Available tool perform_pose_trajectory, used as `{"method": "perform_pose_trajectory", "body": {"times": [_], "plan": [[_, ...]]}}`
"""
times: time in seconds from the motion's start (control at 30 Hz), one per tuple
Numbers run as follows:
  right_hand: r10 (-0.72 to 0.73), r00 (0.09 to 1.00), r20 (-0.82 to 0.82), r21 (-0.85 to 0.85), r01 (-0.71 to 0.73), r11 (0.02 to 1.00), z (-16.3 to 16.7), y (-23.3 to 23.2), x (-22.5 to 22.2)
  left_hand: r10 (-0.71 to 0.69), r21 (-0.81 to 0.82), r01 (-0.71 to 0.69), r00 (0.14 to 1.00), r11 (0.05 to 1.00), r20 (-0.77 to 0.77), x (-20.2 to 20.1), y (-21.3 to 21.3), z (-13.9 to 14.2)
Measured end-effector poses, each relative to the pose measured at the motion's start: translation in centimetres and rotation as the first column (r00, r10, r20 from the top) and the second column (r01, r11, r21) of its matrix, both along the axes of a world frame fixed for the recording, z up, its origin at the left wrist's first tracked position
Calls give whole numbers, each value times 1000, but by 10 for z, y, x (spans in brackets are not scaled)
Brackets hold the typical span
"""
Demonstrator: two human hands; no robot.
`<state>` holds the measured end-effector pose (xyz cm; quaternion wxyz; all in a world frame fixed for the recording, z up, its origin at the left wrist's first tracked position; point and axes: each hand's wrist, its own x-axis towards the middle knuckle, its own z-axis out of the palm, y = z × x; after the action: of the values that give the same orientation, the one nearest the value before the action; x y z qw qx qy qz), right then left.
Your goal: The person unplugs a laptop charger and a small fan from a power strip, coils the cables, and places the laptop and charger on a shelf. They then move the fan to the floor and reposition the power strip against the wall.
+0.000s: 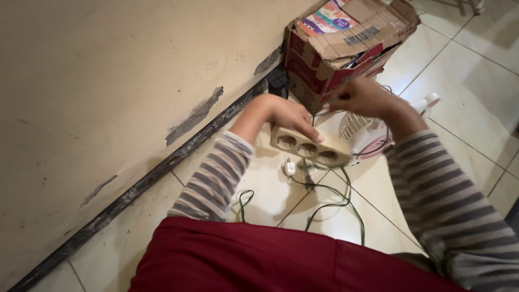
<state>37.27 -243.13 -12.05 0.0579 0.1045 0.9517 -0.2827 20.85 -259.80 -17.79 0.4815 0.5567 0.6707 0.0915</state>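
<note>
Just above the tiled floor (270, 189), left hand (289, 116) grips the cream 3-socket power strip (311, 147); right hand (359, 97) pinches its thin cable (313, 118). Probably best holding the strip level, cable slack.

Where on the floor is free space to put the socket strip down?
Bare tiles lie right of the cardboard box, beyond the right hand. Another bare patch lies between the wall's dark baseboard and the left sleeve. Under the socket strip it is crowded: green cable, white plug, small fan.

Wall (108, 65): cream plaster, scuffed, paint chipped in grey patches.
Skirting (140, 186): dark strip.
Floor (465, 65): glossy pale tiles.
</note>
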Motion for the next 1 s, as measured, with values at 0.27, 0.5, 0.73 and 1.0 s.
{"method": "perform_pose_trajectory", "body": {"times": [0.27, 0.5, 0.73, 1.0], "plan": [[4, 998, 61, -418, 22, 908, 16, -29, 1, 384, 195, -739, 533, 644, 754, -31, 3, -17], [265, 960, 89, -641, -148, 753, -40, -5, 0, 162, -80, -734, 41, 675, 986, -67, -37, -25], [-281, 923, -264, 35, 300, 953, -14, -26, -14, 108, 206, -73, 981, 976, -162, -26, -11, 18], [43, 998, -44, -571, -61, 818, 21, -62, -9, 760, 285, -941, 319, 182, 566, -47, 3, 31]]}}
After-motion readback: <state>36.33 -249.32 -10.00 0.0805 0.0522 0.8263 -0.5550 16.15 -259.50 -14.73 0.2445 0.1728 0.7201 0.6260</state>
